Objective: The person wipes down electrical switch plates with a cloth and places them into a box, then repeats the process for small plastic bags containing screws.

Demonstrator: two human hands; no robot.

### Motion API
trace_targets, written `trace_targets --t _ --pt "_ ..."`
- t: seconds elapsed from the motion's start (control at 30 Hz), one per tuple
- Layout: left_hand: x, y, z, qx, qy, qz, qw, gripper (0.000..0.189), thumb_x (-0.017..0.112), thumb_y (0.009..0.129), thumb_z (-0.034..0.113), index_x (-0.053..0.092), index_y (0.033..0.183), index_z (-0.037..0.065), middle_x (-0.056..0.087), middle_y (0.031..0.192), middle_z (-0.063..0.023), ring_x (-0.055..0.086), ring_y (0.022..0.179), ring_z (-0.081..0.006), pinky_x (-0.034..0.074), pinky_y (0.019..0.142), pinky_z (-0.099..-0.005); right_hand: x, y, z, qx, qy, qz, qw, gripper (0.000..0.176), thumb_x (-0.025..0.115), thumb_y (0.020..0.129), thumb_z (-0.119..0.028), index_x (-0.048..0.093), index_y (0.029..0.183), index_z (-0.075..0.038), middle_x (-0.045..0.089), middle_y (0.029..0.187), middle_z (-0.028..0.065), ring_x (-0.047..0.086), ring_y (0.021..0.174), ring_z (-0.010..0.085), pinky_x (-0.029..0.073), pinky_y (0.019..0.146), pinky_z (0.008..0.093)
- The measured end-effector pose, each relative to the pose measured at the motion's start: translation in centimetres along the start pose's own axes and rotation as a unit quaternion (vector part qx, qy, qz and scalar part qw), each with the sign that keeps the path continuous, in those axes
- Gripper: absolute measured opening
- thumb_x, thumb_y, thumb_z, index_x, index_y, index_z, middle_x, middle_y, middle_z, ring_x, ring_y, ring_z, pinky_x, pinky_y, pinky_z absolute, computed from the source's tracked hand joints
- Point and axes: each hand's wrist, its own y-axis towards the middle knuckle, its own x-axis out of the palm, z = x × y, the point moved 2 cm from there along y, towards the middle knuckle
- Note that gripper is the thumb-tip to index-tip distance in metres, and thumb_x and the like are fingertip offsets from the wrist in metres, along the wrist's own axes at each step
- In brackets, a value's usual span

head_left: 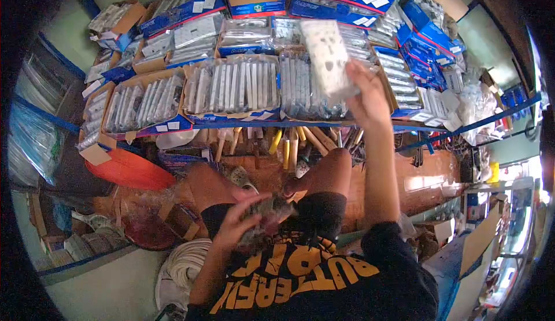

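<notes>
Right hand (367,92) pinched closed on the lower right edge of white wrapped plate (326,55), which sticks up and left from the fingers in front of the packed cartons (231,87); left hand (240,222) curled around crumpled clear plastic (269,214) over the lap.

Pale dark-marked slab (326,55) (slightly blurred) | tilts, held up, 1 o'clock | crumpled dark packet (270,210) | held low, 6 o'clock

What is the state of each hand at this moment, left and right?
Left hand: closed on a dark item, too blurred to name.
Right hand: closed on the lower end of a white wrapped panel.
</notes>
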Motion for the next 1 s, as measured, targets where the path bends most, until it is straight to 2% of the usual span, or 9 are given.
trace_targets --t 0.07,0.17,0.3,0.37,0.5,0.57,0.67,0.73,1.0 --pt "0.3 1.3 3.1 0.103 -0.022 0.057 0.993 0.045 0.06 0.088 0.014 0.048 0.13 0.001 0.055 0.123 -0.0095 0.053 0.112 -0.0189 0.039 0.098 -0.0325 -0.2 -2.6 3.2 0.065 0.178 -0.027 0.982 0.033 0.059 0.088 -0.015 0.053 0.119 -0.002 0.061 0.102 0.0074 0.061 0.085 0.018 0.052 0.069 0.0316" --pt "1.3 3.3 5.7 0.213 -0.036 0.125 0.968 0.043 0.059 0.088 0.015 0.049 0.127 -0.001 0.056 0.122 -0.0096 0.053 0.112 -0.0187 0.04 0.097 -0.033 0.9 -5.8 6.0 0.183 0.521 -0.181 0.814 0.036 0.052 0.088 -0.016 0.045 0.12 0.0 0.054 0.091 0.0056 0.052 0.07 0.0149 0.046 0.059 0.0262" --pt "4.2 3.8 9.6 0.349 0.143 0.216 0.901 0.042 0.058 0.089 0.016 0.05 0.126 -0.003 0.055 0.123 -0.0147 0.054 0.111 -0.0241 0.04 0.097 -0.0353 1.6 -8.4 7.7 0.189 0.562 -0.229 0.772 0.037 0.053 0.089 -0.017 0.045 0.12 0.001 0.055 0.093 0.005 0.054 0.074 0.0144 0.047 0.062 0.026" --pt "5.8 3.9 10.2 0.474 0.277 0.268 0.791 0.042 0.056 0.089 0.014 0.05 0.125 -0.004 0.054 0.122 -0.0216 0.054 0.109 -0.0333 0.039 0.097 -0.0378 1.8 -9.7 7.5 0.101 0.211 -0.089 0.968 0.039 0.054 0.09 -0.018 0.044 0.123 0.0 0.057 0.098 0.0041 0.057 0.081 0.0135 0.048 0.068 0.0263" --pt "8.1 5.5 8.2 0.454 0.569 0.253 0.638 0.045 0.054 0.084 0.015 0.05 0.127 0.0 0.042 0.133 -0.026 0.037 0.124 -0.0437 0.024 0.105 -0.0549 3.4 -11.3 8.1 0.012 0.123 -0.088 0.988 0.057 0.059 0.085 -0.018 0.035 0.134 -0.004 0.049 0.127 0.0096 0.051 0.114 0.0233 0.043 0.095 0.0344" --pt "7.1 7.0 7.7 0.423 0.581 0.228 0.657 0.047 0.053 0.085 0.016 0.048 0.13 0.001 0.037 0.136 -0.0287 0.032 0.128 -0.046 0.022 0.106 -0.056 3.5 -11.3 8.4 -0.014 0.177 -0.12 0.977 0.058 0.053 0.085 -0.018 0.028 0.137 -0.007 0.042 0.134 0.0129 0.041 0.125 0.0266 0.035 0.105 0.039" --pt "6.4 8.0 7.4 0.387 0.593 0.197 0.678 0.049 0.051 0.087 0.017 0.044 0.133 0.002 0.029 0.142 -0.0303 0.025 0.132 -0.0487 0.02 0.108 -0.0576 4.7 -11.6 7.5 -0.039 -0.21 -0.067 0.975 0.045 0.04 0.096 -0.022 0.026 0.136 -0.007 0.043 0.13 0.0122 0.043 0.122 0.0242 0.034 0.104 0.0378" --pt "5.9 8.3 8.1 0.386 0.594 0.195 0.679 0.05 0.051 0.087 0.016 0.043 0.133 0.002 0.026 0.144 -0.0292 0.023 0.133 -0.049 0.019 0.108 -0.0579 6.2 -11.0 8.5 -0.022 -0.066 0.025 0.997 0.039 0.024 0.102 -0.028 0.025 0.135 -0.008 0.042 0.127 0.0097 0.041 0.12 0.02 0.033 0.104 0.0359" --pt "2.6 8.5 13.1 0.402 0.556 0.223 0.692 0.05 0.05 0.089 0.017 0.039 0.135 0.001 0.031 0.141 -0.0285 0.034 0.128 -0.0472 0.027 0.107 -0.0513 8.6 -12.2 10.4 -0.036 -0.07 -0.083 0.993 0.041 0.041 0.098 -0.021 0.028 0.132 -0.003 0.037 0.125 0.0104 0.038 0.118 0.0166 0.031 0.102 0.0309"
